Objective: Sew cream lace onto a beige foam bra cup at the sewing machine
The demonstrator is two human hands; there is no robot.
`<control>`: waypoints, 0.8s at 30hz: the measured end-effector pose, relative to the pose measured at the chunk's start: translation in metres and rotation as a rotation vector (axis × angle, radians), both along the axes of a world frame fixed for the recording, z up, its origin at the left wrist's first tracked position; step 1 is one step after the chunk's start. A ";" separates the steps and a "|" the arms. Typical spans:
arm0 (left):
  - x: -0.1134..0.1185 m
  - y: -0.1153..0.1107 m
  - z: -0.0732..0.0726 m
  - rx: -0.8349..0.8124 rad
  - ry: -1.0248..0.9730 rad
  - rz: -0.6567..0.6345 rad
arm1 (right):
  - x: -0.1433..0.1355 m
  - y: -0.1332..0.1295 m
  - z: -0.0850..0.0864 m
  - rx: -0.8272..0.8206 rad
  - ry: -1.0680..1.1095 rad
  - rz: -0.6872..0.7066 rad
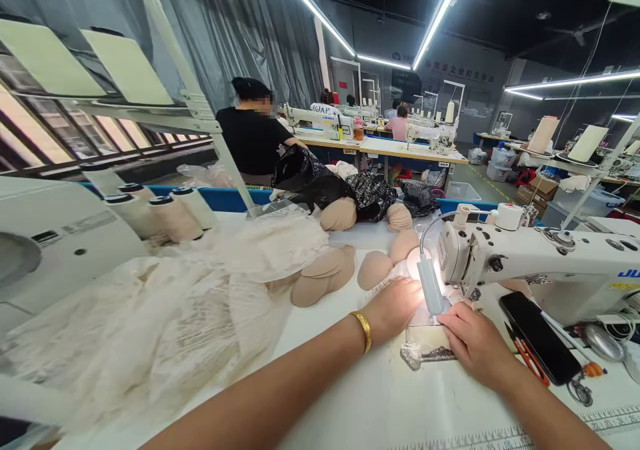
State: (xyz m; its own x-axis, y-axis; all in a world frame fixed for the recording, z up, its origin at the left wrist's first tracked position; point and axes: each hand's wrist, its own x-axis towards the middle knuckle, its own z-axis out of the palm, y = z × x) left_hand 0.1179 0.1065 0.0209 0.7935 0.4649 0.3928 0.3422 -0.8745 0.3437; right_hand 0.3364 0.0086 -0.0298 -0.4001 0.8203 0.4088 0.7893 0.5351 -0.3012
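Pale lace fabric (384, 285) lies beneath and just beyond the left hand (395, 310), by the head of the sewing machine (530, 253). The hands are apart: the left rests flat-wristed on the work, its fingertips lost in glare, and the right hand (475, 343) sits near the needle area with fingers bent; whether either pinches the cloth I cannot tell. A small lamp (431, 287) glows between them. Beyond the left hand lie beige oval pads (375, 270); farther left spreads a white fabric heap (165, 330). Right of the right hand are a black phone (543, 337) and orange-handled scissors (531, 362).
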 end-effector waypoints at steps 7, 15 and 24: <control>-0.039 -0.066 0.011 -0.151 -0.140 -0.036 | -0.030 -0.016 0.020 -0.619 0.772 -0.036; -0.035 -0.164 -0.034 -1.550 -0.841 0.012 | -0.084 -0.078 -0.004 -0.493 1.200 -0.133; -0.031 -0.167 -0.021 -1.544 -0.985 -0.084 | -0.079 -0.103 0.018 -0.557 1.047 -0.221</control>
State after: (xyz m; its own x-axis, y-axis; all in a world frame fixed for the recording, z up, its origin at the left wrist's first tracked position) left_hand 0.0864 -0.0607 0.0000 0.6039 0.7969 -0.0146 -0.4815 0.3794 0.7901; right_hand 0.2572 -0.0944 -0.0118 0.0850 0.9962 0.0198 0.0828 0.0127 -0.9965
